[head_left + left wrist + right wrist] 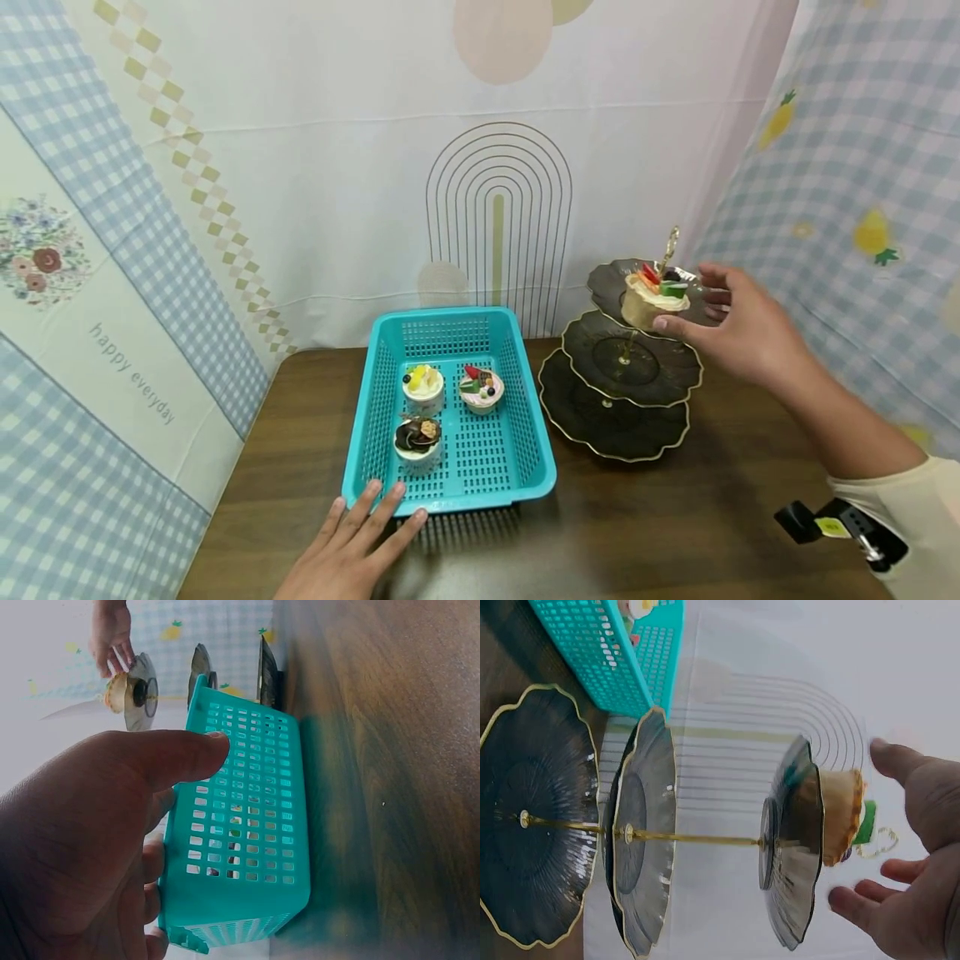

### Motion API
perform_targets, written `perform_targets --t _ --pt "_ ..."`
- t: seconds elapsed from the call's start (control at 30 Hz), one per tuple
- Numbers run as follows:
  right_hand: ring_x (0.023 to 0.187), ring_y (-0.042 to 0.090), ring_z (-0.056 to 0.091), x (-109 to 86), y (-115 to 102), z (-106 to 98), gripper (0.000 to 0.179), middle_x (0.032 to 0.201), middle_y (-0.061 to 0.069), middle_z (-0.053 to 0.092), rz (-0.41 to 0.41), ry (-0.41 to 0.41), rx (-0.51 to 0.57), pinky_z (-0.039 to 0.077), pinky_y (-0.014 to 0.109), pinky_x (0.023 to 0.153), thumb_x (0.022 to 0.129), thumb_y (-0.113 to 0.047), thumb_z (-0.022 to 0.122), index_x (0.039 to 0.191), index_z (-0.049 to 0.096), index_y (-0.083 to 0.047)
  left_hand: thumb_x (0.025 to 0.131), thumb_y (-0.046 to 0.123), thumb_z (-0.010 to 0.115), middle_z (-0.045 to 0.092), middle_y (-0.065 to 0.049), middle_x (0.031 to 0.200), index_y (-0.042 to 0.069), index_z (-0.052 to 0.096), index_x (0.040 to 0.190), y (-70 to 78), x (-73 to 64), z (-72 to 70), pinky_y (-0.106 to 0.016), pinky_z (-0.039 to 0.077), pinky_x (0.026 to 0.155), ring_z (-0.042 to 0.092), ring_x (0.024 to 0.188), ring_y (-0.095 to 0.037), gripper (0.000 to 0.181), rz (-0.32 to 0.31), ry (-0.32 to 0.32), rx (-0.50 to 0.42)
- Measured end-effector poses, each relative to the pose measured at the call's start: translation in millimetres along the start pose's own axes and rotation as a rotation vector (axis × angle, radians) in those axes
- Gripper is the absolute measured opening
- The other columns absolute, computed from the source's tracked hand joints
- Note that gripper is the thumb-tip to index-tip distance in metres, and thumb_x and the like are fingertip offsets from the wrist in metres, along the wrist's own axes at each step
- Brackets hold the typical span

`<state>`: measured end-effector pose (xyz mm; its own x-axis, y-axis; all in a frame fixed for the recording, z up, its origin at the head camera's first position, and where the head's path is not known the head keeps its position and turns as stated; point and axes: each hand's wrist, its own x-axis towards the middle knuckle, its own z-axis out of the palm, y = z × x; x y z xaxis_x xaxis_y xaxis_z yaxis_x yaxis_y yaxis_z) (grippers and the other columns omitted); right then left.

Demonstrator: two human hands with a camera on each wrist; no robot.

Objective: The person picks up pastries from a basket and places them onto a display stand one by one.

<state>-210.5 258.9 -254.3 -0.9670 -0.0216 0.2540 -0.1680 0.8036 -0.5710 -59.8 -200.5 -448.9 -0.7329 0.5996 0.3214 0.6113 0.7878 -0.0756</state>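
Note:
On the top tier of a three-tier cake stand [624,358] sits a fruit-topped cupcake [642,310] with cream, red, green and dark pieces. Close on its right is my right hand [750,329], thumb and fingers spread apart around that side. In the right wrist view a gap shows between the fingertips [845,898] and the cupcake [838,806]. My left hand [345,542] rests at the near rim of a turquoise basket [536,467], fingers spread and mostly straight. The left wrist view has its thumb [202,756] along the basket's outer wall [247,900].
Three more cupcakes stand in the basket: one yellow-topped [423,387], one pink with fruit [481,390], one chocolate [417,442]. Basket and stand are side by side on a brown wooden table [292,467]. Printed cloth [337,183] hangs behind and at both sides.

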Motion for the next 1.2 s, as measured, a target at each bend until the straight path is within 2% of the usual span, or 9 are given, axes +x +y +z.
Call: perform_targets --t 0.1,0.17,0.27,0.37,0.47,0.7,0.93,1.2 --pt "0.118 0.045 0.042 -6.6 -5 3 0.100 0.139 0.023 0.036 -0.027 0.099 0.015 0.038 0.058 0.087 0.074 -0.056 0.071 0.147 0.025 -0.006 0.076 0.079 0.042 0.015 -0.004 0.156 0.026 0.027 0.150 0.4 -0.4 0.5 -0.038 -0.009 0.111 0.018 0.140 -0.030 0.092 0.003 0.016 -0.005" --pt "0.115 0.043 0.044 -11.2 -8 6 0.092 0.136 0.021 0.038 -0.074 0.186 0.031 0.037 0.055 0.086 0.076 -0.050 0.073 0.146 0.031 -0.007 0.077 0.079 0.042 0.016 -0.005 0.156 0.026 0.027 0.150 0.4 -0.9 0.6 -0.038 -0.008 0.111 0.017 0.140 -0.030 0.091 0.007 0.019 -0.001" --pt "0.106 0.035 0.048 -17.4 -13 12 0.077 0.127 0.018 0.046 -0.208 0.319 0.039 0.037 0.043 0.084 0.075 -0.037 0.079 0.137 0.045 -0.005 0.076 0.080 0.042 0.016 -0.005 0.156 0.026 0.027 0.150 0.3 -0.3 0.4 -0.038 -0.009 0.111 0.017 0.140 -0.030 0.092 0.005 0.013 -0.001" --pt "0.097 0.028 0.050 -23.3 -17 20 0.066 0.117 0.013 0.053 -0.350 0.365 0.010 0.034 0.034 0.078 0.073 -0.026 0.081 0.128 0.053 -0.004 0.076 0.081 0.041 0.015 -0.004 0.156 0.027 0.026 0.150 0.5 0.5 -0.4 -0.038 -0.011 0.111 0.016 0.140 -0.030 0.093 -0.003 0.003 0.000" --pt "0.095 0.025 0.051 -27.9 -21 29 0.066 0.115 0.010 0.054 -0.446 0.309 0.006 0.036 0.031 0.077 0.071 -0.021 0.082 0.127 0.053 -0.004 0.075 0.081 0.041 0.013 -0.002 0.156 0.029 0.025 0.150 0.7 0.9 -0.5 -0.037 -0.012 0.110 0.016 0.140 -0.030 0.094 -0.012 -0.005 -0.001" --pt "0.096 0.019 0.056 -32.5 -25 48 0.073 0.122 0.004 0.051 -0.525 0.112 0.023 0.043 0.037 0.082 0.073 -0.026 0.082 0.134 0.046 -0.011 0.076 0.081 0.041 0.016 -0.003 0.156 0.028 0.026 0.150 0.7 -0.2 -0.5 -0.037 -0.011 0.110 0.016 0.140 -0.029 0.092 -0.011 -0.005 0.003" --pt "0.096 0.010 0.056 -32.6 -27 70 0.071 0.128 -0.004 0.048 -0.562 -0.043 0.024 0.048 0.035 0.081 0.075 -0.040 0.078 0.134 0.045 -0.018 0.078 0.079 0.040 0.022 -0.007 0.154 0.026 0.027 0.150 -0.6 -1.0 1.5 -0.039 -0.009 0.111 0.018 0.140 -0.029 0.091 0.026 0.021 0.037" --pt "0.099 0.014 0.057 -27.6 -27 100 0.073 0.129 -0.004 0.045 -0.546 -0.201 0.024 0.050 0.036 0.081 0.078 -0.052 0.071 0.135 0.044 -0.016 0.077 0.081 0.039 0.017 -0.006 0.155 0.027 0.025 0.150 -2.3 -0.7 2.0 -0.039 -0.011 0.110 0.015 0.141 -0.030 0.093 0.023 -0.003 0.033"
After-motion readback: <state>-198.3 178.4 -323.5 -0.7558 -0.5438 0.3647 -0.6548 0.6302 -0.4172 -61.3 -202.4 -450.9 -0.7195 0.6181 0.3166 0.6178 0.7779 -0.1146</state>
